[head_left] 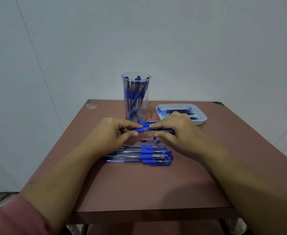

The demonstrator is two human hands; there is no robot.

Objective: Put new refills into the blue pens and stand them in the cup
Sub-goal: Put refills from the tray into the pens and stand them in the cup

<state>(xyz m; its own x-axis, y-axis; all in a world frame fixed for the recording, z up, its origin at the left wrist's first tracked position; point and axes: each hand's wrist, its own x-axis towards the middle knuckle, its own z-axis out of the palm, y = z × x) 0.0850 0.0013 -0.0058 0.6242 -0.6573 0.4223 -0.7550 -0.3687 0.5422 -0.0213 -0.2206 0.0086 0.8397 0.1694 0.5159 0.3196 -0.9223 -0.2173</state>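
The table (139,184) is showing a dull reddish brown, with pale scuffed patches at its far corners. The cup (145,107) is standing clear, and the pens inside (136,94) are showing blue grips and caps. The row of pens (147,152) is showing clear barrels with blue grips and caps, like the held pen (141,130). The tray (201,122) is looking white, smeared with blue, its refills (178,110) dark. A sleeve (12,217) is showing pink, the wall (190,39) pale grey.
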